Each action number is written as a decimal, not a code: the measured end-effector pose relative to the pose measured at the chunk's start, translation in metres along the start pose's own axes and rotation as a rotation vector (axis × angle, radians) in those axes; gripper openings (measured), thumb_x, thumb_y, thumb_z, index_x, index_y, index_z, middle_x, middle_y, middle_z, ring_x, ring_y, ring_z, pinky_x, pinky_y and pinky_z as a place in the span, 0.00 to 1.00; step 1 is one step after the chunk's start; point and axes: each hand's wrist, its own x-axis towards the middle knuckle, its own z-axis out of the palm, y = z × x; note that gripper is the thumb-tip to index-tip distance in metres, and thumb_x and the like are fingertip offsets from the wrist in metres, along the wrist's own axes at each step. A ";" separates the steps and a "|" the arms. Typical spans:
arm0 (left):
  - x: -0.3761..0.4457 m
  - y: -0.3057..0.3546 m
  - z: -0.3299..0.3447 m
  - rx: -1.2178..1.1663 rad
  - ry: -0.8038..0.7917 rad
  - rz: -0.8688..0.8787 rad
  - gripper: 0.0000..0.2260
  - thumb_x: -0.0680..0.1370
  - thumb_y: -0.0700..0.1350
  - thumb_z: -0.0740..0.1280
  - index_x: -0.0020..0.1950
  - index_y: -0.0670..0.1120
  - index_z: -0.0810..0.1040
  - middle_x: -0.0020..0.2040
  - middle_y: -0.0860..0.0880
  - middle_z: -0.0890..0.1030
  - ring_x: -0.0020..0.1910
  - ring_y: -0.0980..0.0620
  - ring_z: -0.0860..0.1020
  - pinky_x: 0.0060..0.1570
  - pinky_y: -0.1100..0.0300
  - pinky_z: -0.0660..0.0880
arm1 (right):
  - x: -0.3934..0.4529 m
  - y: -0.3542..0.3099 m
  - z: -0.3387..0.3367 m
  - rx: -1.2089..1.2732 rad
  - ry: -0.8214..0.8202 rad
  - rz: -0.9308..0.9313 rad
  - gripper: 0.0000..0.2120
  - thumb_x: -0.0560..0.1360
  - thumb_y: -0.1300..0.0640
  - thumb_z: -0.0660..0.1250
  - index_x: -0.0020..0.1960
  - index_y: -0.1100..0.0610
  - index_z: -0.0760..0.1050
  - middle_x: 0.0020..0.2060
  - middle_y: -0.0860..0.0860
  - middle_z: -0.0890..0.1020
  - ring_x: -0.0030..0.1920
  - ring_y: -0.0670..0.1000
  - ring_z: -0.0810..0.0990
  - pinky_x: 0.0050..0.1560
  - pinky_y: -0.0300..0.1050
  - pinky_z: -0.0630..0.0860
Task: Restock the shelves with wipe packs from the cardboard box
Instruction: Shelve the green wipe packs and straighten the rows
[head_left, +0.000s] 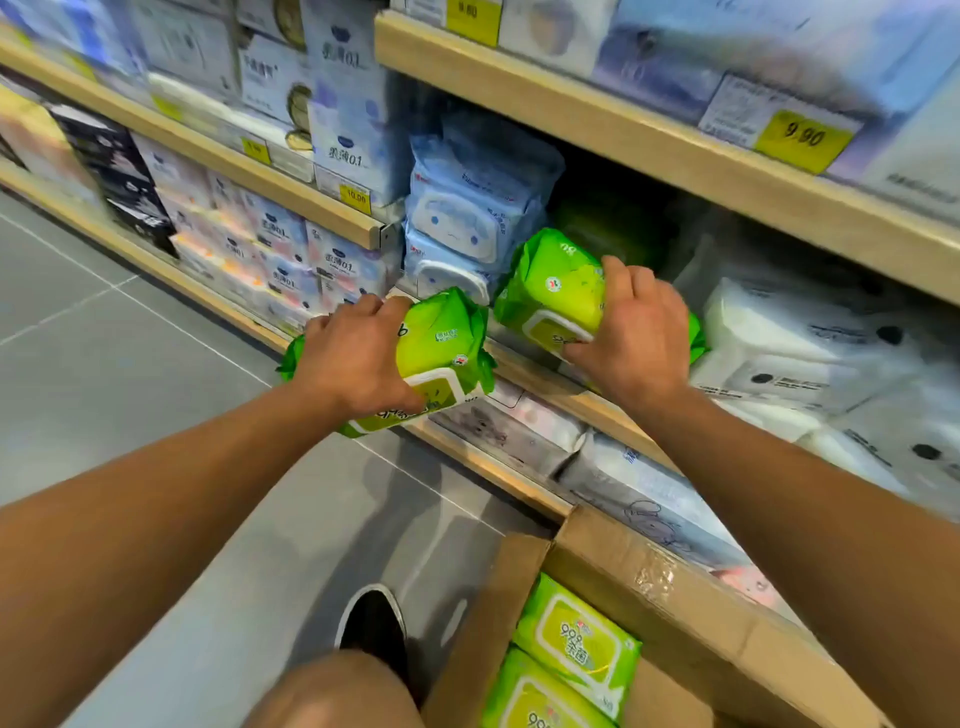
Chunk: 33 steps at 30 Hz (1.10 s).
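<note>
My left hand (358, 353) grips a green wipe pack (441, 348) in the air just in front of the shelf edge. My right hand (636, 338) holds a second green wipe pack (556, 286), which is partly inside the middle shelf (571, 395), next to a dark gap with another green pack (602, 223) deep behind it. The open cardboard box (649, 577) stands on the floor at the bottom right, with two more green wipe packs (576, 644) lying flat in it.
Light blue wipe packs (467, 208) are stacked left of the gap and white packs (810, 343) sit to its right. Wooden shelves above carry yellow price tags (802, 137). Grey tiled floor (130, 338) lies to the left; my shoe (374, 623) stands beside the box.
</note>
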 end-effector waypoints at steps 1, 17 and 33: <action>0.010 0.001 0.001 -0.006 0.006 0.011 0.48 0.57 0.65 0.76 0.71 0.51 0.62 0.61 0.45 0.73 0.60 0.41 0.72 0.60 0.43 0.68 | 0.011 -0.001 0.005 -0.027 0.014 0.007 0.46 0.61 0.44 0.78 0.73 0.57 0.63 0.61 0.58 0.73 0.60 0.63 0.72 0.63 0.55 0.66; 0.085 0.002 0.020 0.009 0.057 0.129 0.47 0.57 0.64 0.75 0.72 0.53 0.62 0.61 0.47 0.71 0.61 0.42 0.71 0.61 0.44 0.65 | 0.084 0.018 0.110 -0.198 -0.245 0.084 0.43 0.68 0.46 0.73 0.76 0.55 0.55 0.70 0.57 0.67 0.69 0.61 0.64 0.72 0.57 0.56; 0.066 0.078 -0.016 0.175 0.236 0.395 0.49 0.57 0.59 0.79 0.74 0.53 0.61 0.65 0.48 0.72 0.65 0.44 0.68 0.65 0.46 0.59 | -0.045 0.050 -0.002 -0.151 0.072 -0.177 0.33 0.66 0.52 0.74 0.68 0.58 0.70 0.65 0.56 0.73 0.70 0.62 0.65 0.73 0.60 0.58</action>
